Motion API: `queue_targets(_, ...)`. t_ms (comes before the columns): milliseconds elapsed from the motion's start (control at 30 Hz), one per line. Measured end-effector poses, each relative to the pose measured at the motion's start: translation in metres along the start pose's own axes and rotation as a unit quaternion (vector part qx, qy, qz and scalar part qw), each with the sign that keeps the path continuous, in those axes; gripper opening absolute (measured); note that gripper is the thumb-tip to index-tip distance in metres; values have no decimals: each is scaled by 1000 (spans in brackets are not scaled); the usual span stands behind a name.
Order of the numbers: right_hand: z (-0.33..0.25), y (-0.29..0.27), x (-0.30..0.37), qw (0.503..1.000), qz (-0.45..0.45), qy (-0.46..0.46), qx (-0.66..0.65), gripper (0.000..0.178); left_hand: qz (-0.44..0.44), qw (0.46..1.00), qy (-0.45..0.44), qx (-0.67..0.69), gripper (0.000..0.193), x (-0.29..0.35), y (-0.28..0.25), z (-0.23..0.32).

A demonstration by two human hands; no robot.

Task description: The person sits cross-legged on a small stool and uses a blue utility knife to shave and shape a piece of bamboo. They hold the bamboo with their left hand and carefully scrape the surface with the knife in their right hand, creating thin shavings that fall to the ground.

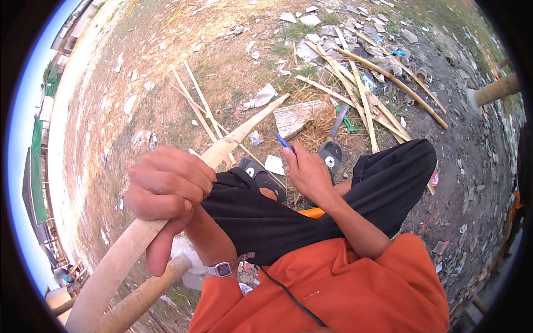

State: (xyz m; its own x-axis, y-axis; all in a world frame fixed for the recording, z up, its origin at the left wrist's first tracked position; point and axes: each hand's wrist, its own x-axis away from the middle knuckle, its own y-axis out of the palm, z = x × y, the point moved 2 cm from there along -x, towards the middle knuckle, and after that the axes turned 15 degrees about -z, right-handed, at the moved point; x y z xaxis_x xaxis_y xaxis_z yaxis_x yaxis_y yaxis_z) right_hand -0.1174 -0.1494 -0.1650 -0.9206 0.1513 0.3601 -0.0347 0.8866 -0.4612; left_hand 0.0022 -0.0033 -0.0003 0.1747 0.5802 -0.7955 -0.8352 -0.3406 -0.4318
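Observation:
My left hand (164, 191) is closed around a long pale bamboo strip (233, 139) that runs from the lower left up to a pointed tip near the middle. A wristwatch sits on that wrist. My right hand (305, 172) rests on my black-trousered knee and holds a small blue pen-like object (285, 143) between its fingers. I am seated, wearing an orange shirt, with dark sandals (332, 152) on my feet below the hands.
A thicker bamboo pole (141, 299) lies at the lower left under the strip. Several split bamboo strips (366, 94) are piled at the upper right. Paper scraps and litter cover the dry ground. A post (497, 89) stands at the right edge.

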Motion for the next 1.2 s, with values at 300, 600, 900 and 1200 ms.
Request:
queue_targets(300, 12, 0, 21, 999, 17, 19, 38, 36, -55, 998, -19, 36, 41, -7, 3, -2)
queue_targets(600, -22, -9, 33, 973, 55, -188, -127, 43, 43, 997, -59, -22, 36, -10, 18, 0)
queue_targets(900, -33, 11, 26, 989, 56, -124, -56, 35, 71, 994, -55, -55, 34, -12, 21, 0)
queue_targets(1200, -28, 12, 26, 988, 90, -114, -61, 34, 91, 993, -37, -70, 40, -19, 37, -5)
